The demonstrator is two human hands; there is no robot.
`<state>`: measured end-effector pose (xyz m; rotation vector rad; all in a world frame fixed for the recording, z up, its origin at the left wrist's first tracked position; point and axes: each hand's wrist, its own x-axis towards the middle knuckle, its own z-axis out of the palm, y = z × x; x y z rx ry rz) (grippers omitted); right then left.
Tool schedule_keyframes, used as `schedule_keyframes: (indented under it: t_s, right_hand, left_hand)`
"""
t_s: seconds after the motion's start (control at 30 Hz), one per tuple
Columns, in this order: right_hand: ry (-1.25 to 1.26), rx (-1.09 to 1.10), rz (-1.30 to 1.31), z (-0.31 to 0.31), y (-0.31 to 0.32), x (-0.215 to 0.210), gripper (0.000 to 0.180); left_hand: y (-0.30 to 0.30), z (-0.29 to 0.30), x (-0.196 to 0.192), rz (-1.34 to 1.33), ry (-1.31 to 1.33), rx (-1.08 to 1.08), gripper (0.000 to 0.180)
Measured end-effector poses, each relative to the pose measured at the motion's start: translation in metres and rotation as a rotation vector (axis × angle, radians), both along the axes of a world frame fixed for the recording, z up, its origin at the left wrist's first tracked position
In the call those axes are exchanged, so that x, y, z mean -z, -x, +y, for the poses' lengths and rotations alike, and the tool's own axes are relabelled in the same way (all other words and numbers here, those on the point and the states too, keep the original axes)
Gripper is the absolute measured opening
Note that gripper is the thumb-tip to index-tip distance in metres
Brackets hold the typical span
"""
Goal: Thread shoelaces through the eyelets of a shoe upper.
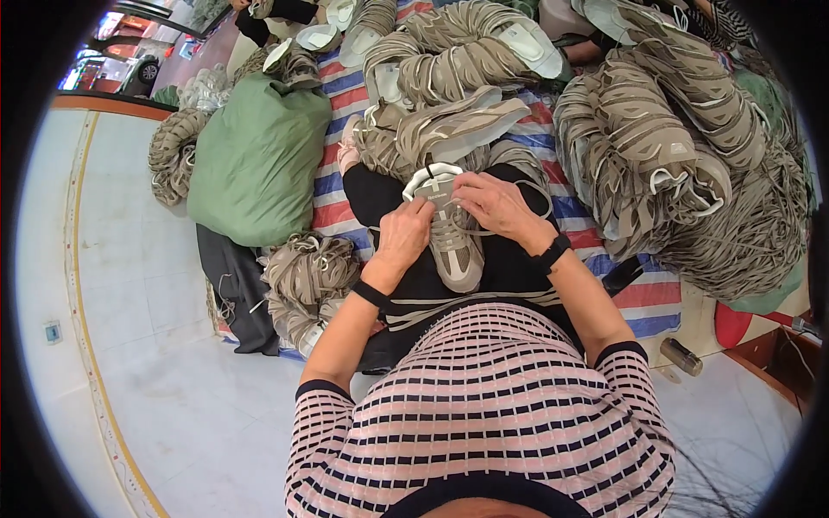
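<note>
A taupe and grey lace-up shoe upper (456, 255) rests on my lap, its rounded toe toward me and its white-lined collar (445, 170) away from me. My left hand (403, 239) is closed on the left edge beside the tongue, fingertips pressed to the material. On the other side my right hand (496, 203) pinches near the top of the lacing, with the shoelace (475, 231) running out beneath its fingers. The lower eyelets are laced across the front. Exactly what lies between the right fingertips is partly hidden. More loose laces (432, 309) lie across my thighs.
Stacked shoe uppers (458, 73) lie just beyond my legs on a striped sheet (643, 298). Larger bundles (643, 112) and a heap of laces (743, 233) stand at right. A full green sack (255, 164) is at left; a bottle (680, 356) lies at lower right.
</note>
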<state>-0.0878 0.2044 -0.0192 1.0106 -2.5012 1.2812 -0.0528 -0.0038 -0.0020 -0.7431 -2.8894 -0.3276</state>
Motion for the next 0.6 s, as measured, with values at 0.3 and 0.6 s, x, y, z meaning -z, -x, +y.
schedule_keyframes:
  t_s: [0.3,0.6]
  right_hand:
    - [-0.005,-0.022,-0.052,0.005,0.002,0.001,0.011]
    - [-0.032,-0.014,-0.089,-0.003,0.010,-0.002,0.011]
  left_hand:
    - [0.015,0.003,-0.002,-0.089,0.081,0.140,0.010]
    - [0.024,0.001,0.002,-0.251,0.020,0.125,0.008]
